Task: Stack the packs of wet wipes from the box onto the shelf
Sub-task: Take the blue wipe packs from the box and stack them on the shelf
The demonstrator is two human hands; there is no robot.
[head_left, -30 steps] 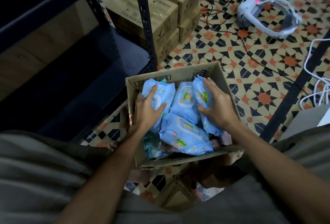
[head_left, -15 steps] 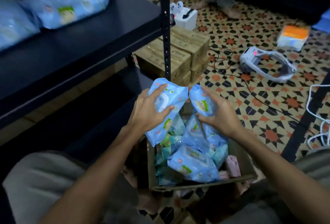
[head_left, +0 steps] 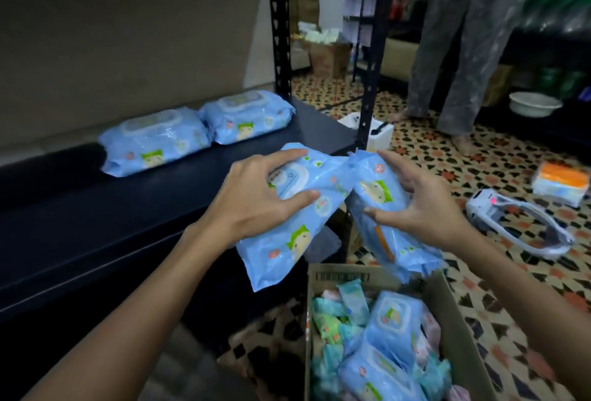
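Each hand grips one blue pack of wet wipes above the open box point(head_left: 454, 314) — the left hand point(head_left: 256, 205) curls its fingers round the left pack point(head_left: 287, 240), the right hand point(head_left: 425, 208) round the right pack point(head_left: 380, 199). Two more packs point(head_left: 156, 141) lie side by side on the dark shelf point(head_left: 96, 224), touching.

Shelf: a dark board point(head_left: 96, 224) on black slotted uprights point(head_left: 281, 32).
On the shelf: two blue packs of wet wipes, lying flat and touching end to end near the back wall, the left pack point(head_left: 153, 141) and the right pack point(head_left: 248, 115).
Floor: patterned tiles point(head_left: 447, 157).
On the floor: a cardboard box point(head_left: 454, 314), a white headset point(head_left: 511, 221), a white basin point(head_left: 534, 104).
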